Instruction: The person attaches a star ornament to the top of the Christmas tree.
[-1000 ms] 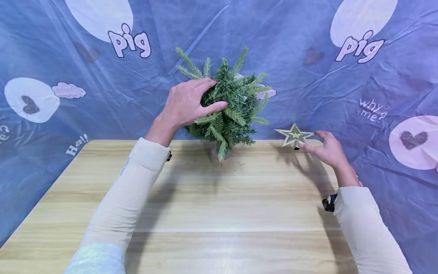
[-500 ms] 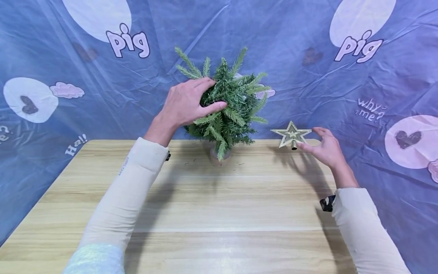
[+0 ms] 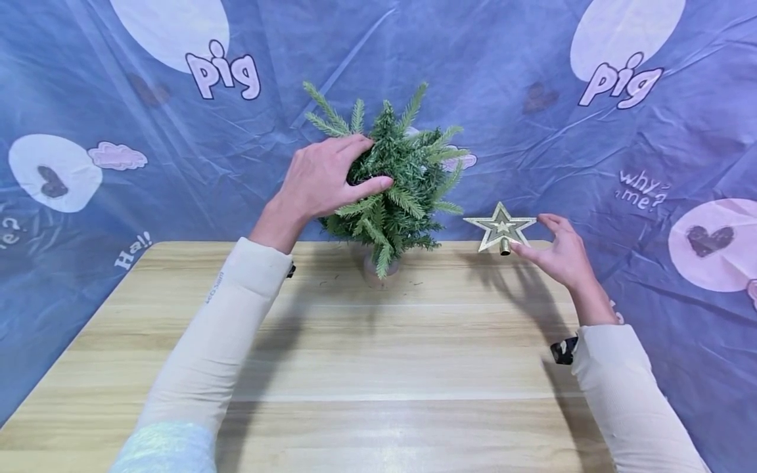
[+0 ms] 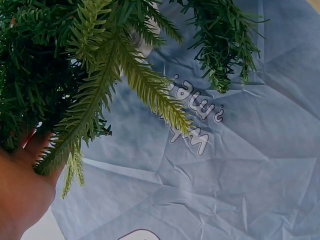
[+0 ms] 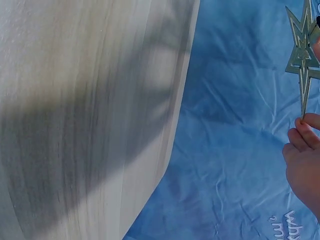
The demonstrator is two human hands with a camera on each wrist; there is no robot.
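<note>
A small green artificial tree [image 3: 408,177] stands upright in a pale round base [image 3: 381,270] near the table's back edge. My left hand [image 3: 322,174] grips its upper left side, thumb across the front, the other fingertips partly hidden in the branches. In the left wrist view, green sprigs [image 4: 95,85] surround that hand [image 4: 25,190]. To the right of the tree, my right hand [image 3: 562,253] holds a gold star [image 3: 501,226] by its right point and near the short tube at its bottom. The right wrist view shows the star [image 5: 303,55] edge-on above the hand [image 5: 305,160].
The wooden table [image 3: 367,355] reaches back to a blue printed cloth [image 3: 508,131] hanging close behind the tree and star. Dark bits of needle lie by the tree's base. Both arms cast shadows across the tabletop.
The star has moved slightly left and up in my right hand and tilted so that its face shows more fully. My left hand and the tree have stayed in place.
</note>
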